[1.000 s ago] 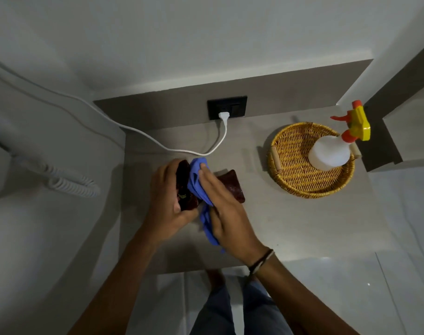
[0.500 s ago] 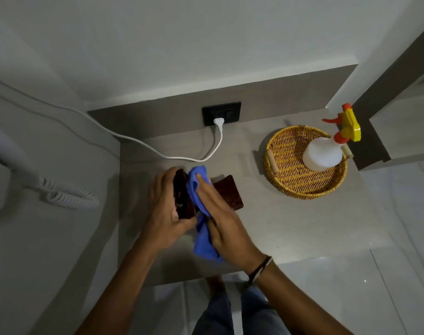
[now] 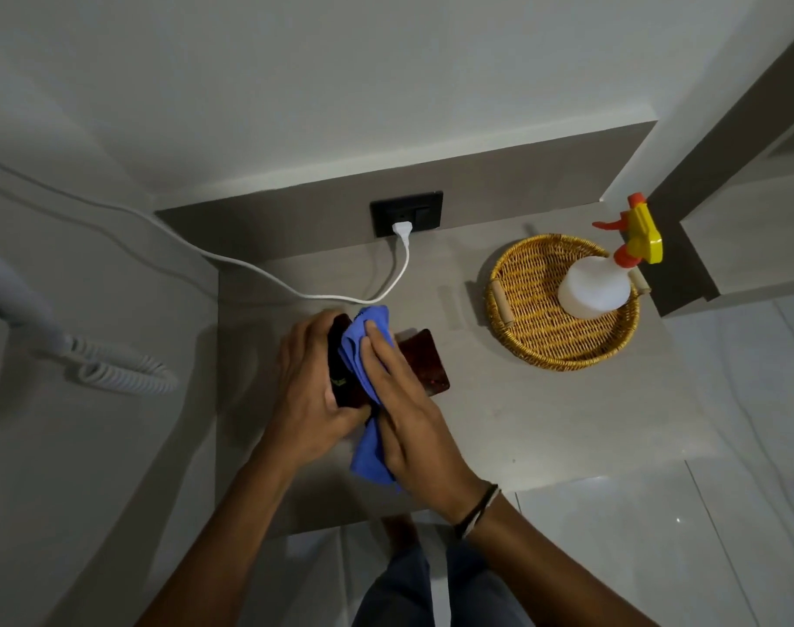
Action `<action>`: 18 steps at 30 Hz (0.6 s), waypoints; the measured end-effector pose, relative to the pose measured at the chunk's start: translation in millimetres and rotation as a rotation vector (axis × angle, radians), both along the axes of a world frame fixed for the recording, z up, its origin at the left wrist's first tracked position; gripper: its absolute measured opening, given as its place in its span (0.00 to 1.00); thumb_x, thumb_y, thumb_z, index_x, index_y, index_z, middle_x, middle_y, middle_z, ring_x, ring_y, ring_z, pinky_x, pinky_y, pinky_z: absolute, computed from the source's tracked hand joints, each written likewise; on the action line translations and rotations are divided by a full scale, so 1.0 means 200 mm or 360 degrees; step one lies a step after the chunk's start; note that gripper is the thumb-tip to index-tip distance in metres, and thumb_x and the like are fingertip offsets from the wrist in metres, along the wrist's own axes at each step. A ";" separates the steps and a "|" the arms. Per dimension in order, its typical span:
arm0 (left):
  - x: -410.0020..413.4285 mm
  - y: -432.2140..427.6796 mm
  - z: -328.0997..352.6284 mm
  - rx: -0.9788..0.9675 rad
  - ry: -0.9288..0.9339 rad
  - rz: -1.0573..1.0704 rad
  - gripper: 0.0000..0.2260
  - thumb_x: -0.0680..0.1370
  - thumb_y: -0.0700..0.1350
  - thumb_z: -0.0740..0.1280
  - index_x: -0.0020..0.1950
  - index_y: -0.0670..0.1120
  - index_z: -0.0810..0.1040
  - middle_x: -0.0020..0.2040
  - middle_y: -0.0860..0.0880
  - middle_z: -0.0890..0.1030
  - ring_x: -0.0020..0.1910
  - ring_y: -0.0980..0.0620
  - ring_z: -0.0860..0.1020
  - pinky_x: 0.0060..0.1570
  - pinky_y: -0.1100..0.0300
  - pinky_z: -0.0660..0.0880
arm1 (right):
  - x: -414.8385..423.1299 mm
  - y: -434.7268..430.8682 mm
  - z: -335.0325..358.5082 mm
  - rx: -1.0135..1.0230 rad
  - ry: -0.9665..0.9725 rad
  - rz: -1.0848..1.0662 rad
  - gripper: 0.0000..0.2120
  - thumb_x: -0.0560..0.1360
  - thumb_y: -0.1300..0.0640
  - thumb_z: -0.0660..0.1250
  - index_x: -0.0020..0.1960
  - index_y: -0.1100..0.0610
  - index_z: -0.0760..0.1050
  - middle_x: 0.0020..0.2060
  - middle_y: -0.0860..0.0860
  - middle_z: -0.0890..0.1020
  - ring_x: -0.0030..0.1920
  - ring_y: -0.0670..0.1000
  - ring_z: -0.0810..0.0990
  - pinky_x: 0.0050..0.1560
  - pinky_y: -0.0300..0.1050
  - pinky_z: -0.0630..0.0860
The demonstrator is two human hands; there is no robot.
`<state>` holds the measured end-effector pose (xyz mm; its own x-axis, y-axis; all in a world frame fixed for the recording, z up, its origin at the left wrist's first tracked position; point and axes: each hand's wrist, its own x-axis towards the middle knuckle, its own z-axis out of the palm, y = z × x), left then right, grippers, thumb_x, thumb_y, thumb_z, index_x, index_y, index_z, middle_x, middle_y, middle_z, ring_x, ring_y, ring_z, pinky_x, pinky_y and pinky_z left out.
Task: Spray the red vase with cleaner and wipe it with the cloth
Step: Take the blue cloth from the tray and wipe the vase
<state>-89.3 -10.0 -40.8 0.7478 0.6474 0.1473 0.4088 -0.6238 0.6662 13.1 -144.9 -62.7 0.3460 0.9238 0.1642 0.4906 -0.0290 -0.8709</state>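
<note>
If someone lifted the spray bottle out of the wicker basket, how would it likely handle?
The spray bottle looks like thin translucent plastic, so it is probably light and slightly squeezable. Its yellow trigger head juts out sideways, so it may feel top-heavy and tip easily. How full it is cannot be told.

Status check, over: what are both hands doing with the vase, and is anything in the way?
Left hand gripping red vase. Right hand pressing blue cloth onto it. Spray bottle parked in basket, clear of the work.
</note>
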 end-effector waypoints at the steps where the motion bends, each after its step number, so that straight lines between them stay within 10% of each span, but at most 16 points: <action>1: 0.01 0.00 0.00 0.0008 0.0005 0.0002 0.39 0.65 0.56 0.72 0.73 0.46 0.67 0.64 0.62 0.64 0.64 0.51 0.68 0.64 0.39 0.73 | 0.02 -0.02 -0.02 -0.0010 -0.0100 0.0044 0.37 0.80 0.74 0.62 0.86 0.63 0.54 0.88 0.59 0.52 0.88 0.59 0.54 0.88 0.52 0.54; 8: -0.02 -0.01 0.01 -0.0137 0.0083 0.0157 0.45 0.59 0.55 0.71 0.76 0.41 0.70 0.65 0.52 0.67 0.64 0.44 0.69 0.62 0.37 0.74 | 0.32 -0.15 -0.22 -0.0814 -0.0563 0.0143 0.42 0.84 0.69 0.64 0.87 0.57 0.41 0.85 0.52 0.33 0.88 0.60 0.37 0.86 0.54 0.58; 14: 0.05 0.02 0.02 -0.0028 -0.0085 -0.0001 0.33 0.62 0.56 0.72 0.65 0.51 0.70 0.58 0.64 0.66 0.56 0.48 0.72 0.53 0.36 0.75 | -0.04 -0.06 -0.04 -0.0046 0.0024 0.0126 0.43 0.80 0.73 0.60 0.88 0.54 0.45 0.89 0.55 0.48 0.89 0.57 0.49 0.89 0.52 0.51; 18: 0.01 0.04 -0.01 0.0031 -0.0053 -0.0006 0.38 0.60 0.55 0.72 0.69 0.45 0.71 0.60 0.60 0.66 0.57 0.46 0.72 0.56 0.38 0.74 | 0.11 -0.07 -0.12 -0.0187 -0.0132 0.0258 0.45 0.78 0.77 0.63 0.87 0.57 0.45 0.88 0.54 0.45 0.89 0.55 0.45 0.89 0.52 0.49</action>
<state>-86.5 -1.8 -42.4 0.7448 0.6412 0.1847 0.3842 -0.6385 0.6669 34.5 -159.0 -87.4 0.1813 0.9806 0.0741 0.5671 -0.0427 -0.8226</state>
